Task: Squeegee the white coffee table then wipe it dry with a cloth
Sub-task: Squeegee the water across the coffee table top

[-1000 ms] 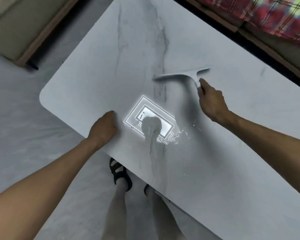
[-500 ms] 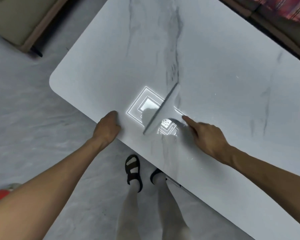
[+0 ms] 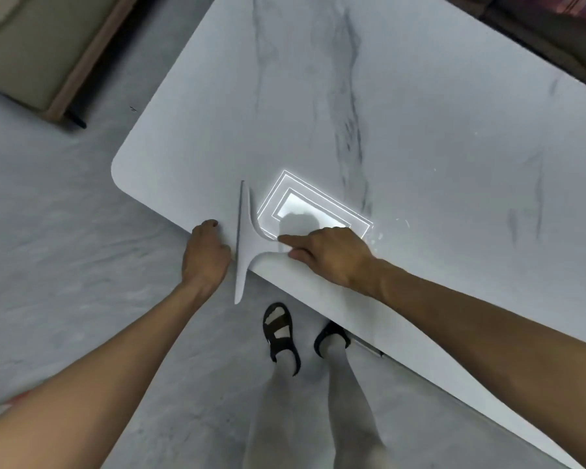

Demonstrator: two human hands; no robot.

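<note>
Swept toward me since a moment ago, the white squeegee [image 3: 247,252] now sits at the near edge of the white coffee table [image 3: 420,113]. Half a second back its blade lay slanted across the bright reflection; now it lies to the left of that patch. The blade runs almost straight away from me. Its far end is on the tabletop and its near end hangs past the edge over the grey floor [image 3: 48,265]. A dark rubber strip lines the blade's left side.

My right hand [image 3: 329,255] is clamped on the squeegee's handle, which it mostly hides. The index finger stretches along the handle toward the blade and the thumb presses in from below.

My left hand [image 3: 205,255] rests at the table's near edge, just beside the blade on its left, about where it was before. Its fingers are bent against the rim. I cannot tell whether they grip the edge or only lean on it.

A ceiling light's reflection [image 3: 301,201] glows as nested bright rectangles on the marbled top, just beyond my right hand, with the shadow of a head in it. A few water droplets [image 3: 381,235] glint to the right of that hand.

Below the table edge, my feet in dark strapped sandals [image 3: 279,330] stand on the floor. A beige sofa with a wooden base [image 3: 31,52] fills the upper left corner.
</note>
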